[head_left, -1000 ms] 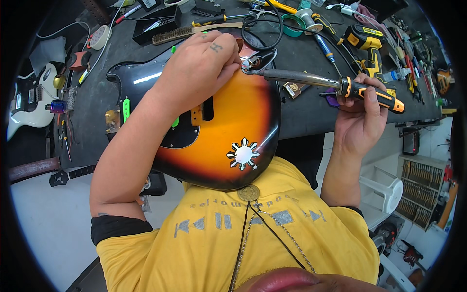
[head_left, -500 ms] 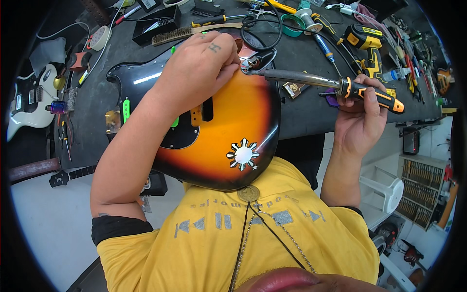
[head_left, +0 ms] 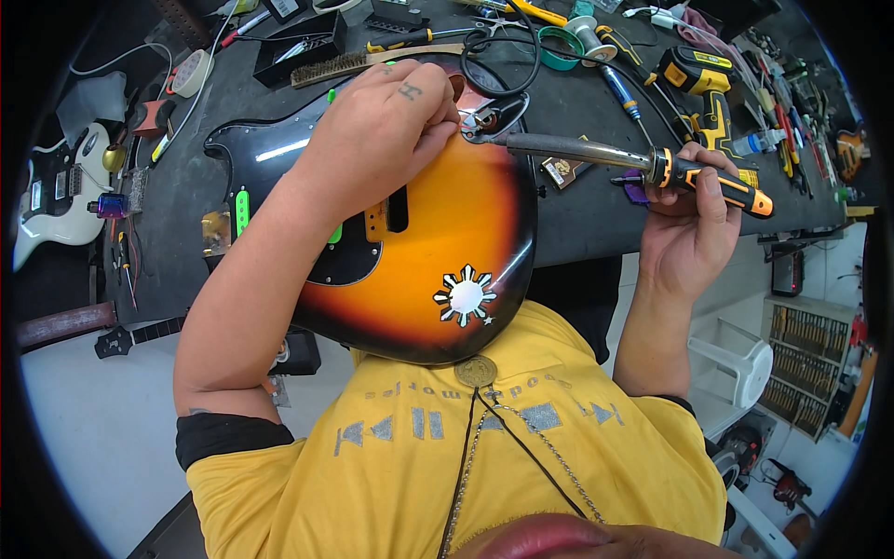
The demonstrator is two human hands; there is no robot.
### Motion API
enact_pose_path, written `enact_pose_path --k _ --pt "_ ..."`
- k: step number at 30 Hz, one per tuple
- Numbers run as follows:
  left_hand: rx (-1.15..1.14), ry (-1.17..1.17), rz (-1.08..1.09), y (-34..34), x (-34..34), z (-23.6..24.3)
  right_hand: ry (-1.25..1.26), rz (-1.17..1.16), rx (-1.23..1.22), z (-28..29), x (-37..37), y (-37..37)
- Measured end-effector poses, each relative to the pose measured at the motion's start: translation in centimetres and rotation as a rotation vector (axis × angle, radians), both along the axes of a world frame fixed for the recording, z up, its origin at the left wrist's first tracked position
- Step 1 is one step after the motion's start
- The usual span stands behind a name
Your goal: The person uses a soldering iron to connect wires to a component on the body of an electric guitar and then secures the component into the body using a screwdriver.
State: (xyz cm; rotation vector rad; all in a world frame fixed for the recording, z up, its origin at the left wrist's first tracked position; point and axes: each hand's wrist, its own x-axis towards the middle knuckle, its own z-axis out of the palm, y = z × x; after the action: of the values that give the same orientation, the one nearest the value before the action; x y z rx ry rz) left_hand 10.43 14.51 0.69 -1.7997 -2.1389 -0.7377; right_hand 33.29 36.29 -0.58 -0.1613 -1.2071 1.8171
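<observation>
A sunburst guitar body (head_left: 447, 233), with a black pickguard (head_left: 265, 149), green pickup (head_left: 242, 210) and sun decal (head_left: 466, 294), leans from the bench toward my torso. My left hand (head_left: 391, 130) is closed at the body's upper part, fingertips by a wired component (head_left: 481, 122); what they pinch is hidden. My right hand (head_left: 689, 224) grips the black, orange and yellow handle of a soldering iron (head_left: 587, 153) held sideways. The iron's long metal shaft reaches left to the component beside my left fingers; I cannot tell whether the tip touches it.
The dark bench (head_left: 587, 214) holds a brush (head_left: 326, 70), a black tray (head_left: 293, 51), a coiled cable, a solder spool (head_left: 593, 42), a yellow drill (head_left: 698, 74) and several hand tools. A white guitar (head_left: 65, 210) lies at left. A white chair (head_left: 740, 373) stands at lower right.
</observation>
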Motion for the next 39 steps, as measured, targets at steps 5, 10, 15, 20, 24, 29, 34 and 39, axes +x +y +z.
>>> enact_pose_path --k 5,10,15,20,24,29,34,39 --pt "0.047 0.007 -0.037 0.09 -0.28 -0.33 0.001 -0.007 0.0 0.08 0.01 -0.11" --pt "0.059 0.0 -0.044 0.04 -0.24 -0.31 0.0 -0.005 -0.003 0.06 0.0 -0.09" --pt "0.046 -0.034 -0.027 0.08 -0.17 -0.37 -0.004 -0.01 0.0 0.06 0.0 -0.06" --pt "0.062 -0.014 -0.04 0.04 -0.18 -0.29 -0.003 -0.007 0.0 0.06 -0.05 -0.08" --pt "0.069 -0.021 -0.052 0.11 -0.3 -0.44 -0.005 -0.015 -0.005 0.01 -0.13 -0.1" --pt "0.051 -0.023 -0.04 0.15 -0.19 -0.3 -0.017 -0.027 -0.007 -0.21 -0.32 -0.23" --pt "0.052 -0.043 -0.035 0.08 -0.15 -0.33 -0.026 -0.034 0.009 -0.1 -0.6 -0.65" --pt "0.039 -0.037 -0.028 0.15 -0.17 -0.32 -0.032 -0.049 0.034 -0.27 -0.71 -0.71"
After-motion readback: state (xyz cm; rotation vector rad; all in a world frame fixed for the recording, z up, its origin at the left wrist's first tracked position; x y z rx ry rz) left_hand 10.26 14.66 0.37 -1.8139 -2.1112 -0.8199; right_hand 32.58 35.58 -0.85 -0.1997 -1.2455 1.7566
